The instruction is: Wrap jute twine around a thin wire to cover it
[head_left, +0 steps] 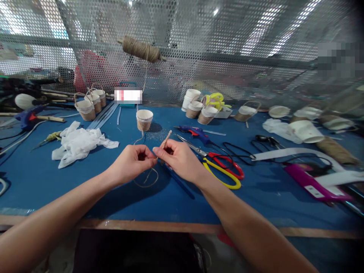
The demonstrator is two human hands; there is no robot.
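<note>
Blue tbl (127, 208), twine (167, 138), illeg. label (314, 191)

1. Bright light shows beyond the perforated mesh (213, 81); slanting strips of light (294, 27) glare through its holes at upper right; the background behind it is hazy and indistinct;
2. The blue tabletop (105, 206) is moderately lit; soft shadows lie beneath the left hand (133, 163) and right hand (180, 157); below the wooden edge (148, 226) it turns nearly black;
3. Towards the far right, shapes look stretched and smeared; the upper right corner darkens;
4. Pixelated blocks hide part of the teal box (127, 105) and an upper-right patch.
</note>
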